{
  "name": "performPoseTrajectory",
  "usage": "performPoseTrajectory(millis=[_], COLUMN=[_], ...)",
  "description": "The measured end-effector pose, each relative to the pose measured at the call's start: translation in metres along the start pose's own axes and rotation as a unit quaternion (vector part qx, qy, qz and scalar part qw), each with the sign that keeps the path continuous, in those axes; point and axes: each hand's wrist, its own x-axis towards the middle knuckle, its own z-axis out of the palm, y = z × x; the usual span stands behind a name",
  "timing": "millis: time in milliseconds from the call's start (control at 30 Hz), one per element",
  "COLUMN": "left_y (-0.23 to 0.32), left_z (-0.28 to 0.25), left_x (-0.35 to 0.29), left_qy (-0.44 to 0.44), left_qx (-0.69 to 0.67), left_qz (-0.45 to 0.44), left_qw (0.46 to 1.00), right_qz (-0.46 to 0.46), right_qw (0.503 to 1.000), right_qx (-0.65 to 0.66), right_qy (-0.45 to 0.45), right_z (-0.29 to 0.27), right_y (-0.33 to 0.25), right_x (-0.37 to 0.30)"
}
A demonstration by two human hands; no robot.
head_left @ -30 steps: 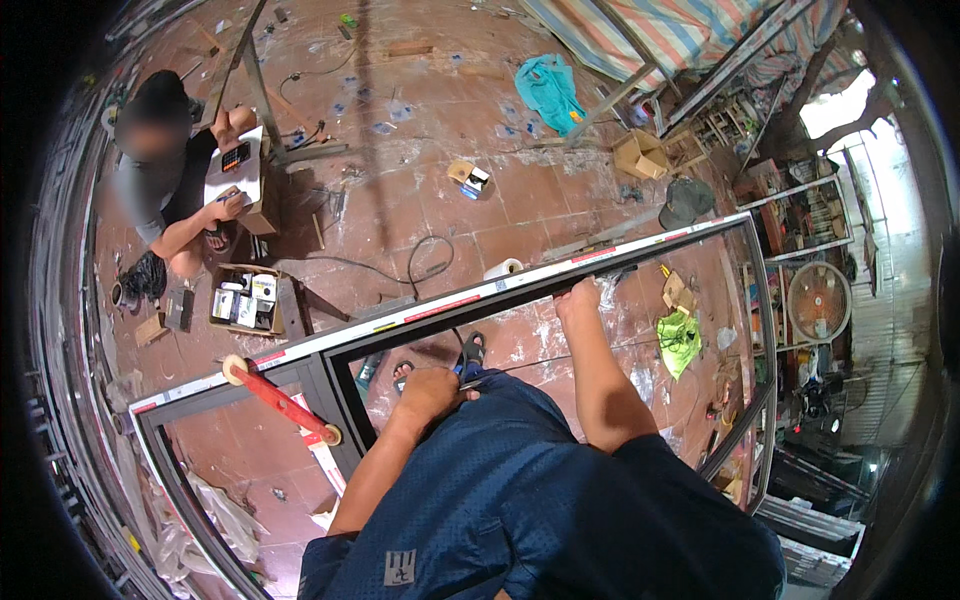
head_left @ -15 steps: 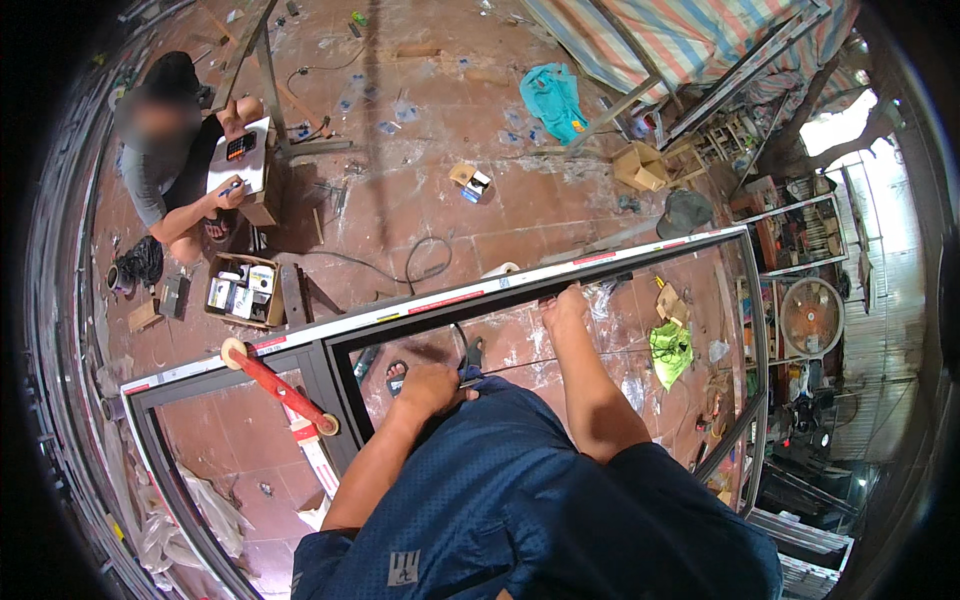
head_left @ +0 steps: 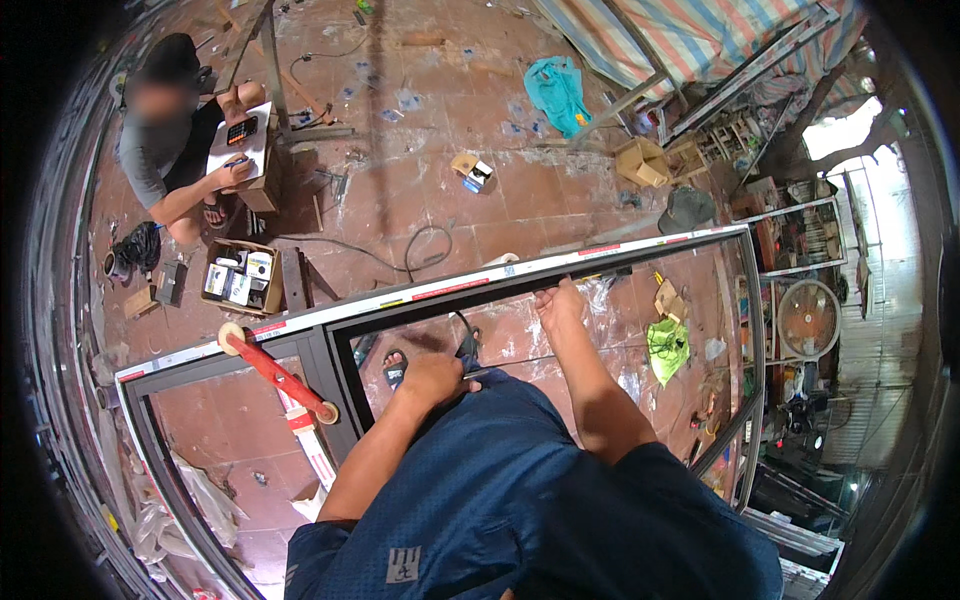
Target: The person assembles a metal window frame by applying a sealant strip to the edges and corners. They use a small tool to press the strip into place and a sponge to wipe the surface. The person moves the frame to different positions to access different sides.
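Red tiled floor [head_left: 420, 170] underlies a door frame [head_left: 640, 245]; right hand [head_left: 558, 305] grips its top rail at 12 o'clock, left hand [head_left: 432, 378] fisted around a small tool, red clamp [head_left: 280, 375] at 9 o'clock.

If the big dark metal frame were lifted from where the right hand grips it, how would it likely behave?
Likely stiff but unwieldy: the frame spans most of the view. Gripped by the right hand alone, it would probably swing or twist. The red clamp adds weight leftward.
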Motion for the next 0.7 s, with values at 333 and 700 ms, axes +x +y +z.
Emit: performPoseTrajectory(millis=[333, 700], left_y=[-0.003, 0.006], left_z=[0.001, -0.011], left_x=[-0.002, -0.008], left_qy=[-0.001, -0.008], left_qx=[-0.036, -0.007], left_qz=[0.003, -0.015], left_qw=[0.999, 1.0], right_qz=[-0.005, -0.035], right_qw=[0.997, 0.983], right_qx=[-0.042, -0.116], right_qy=[-0.059, -0.135], right_z=[-0.007, -0.012], right_y=[0.011, 0.012], right_x=[-0.032, -0.042])
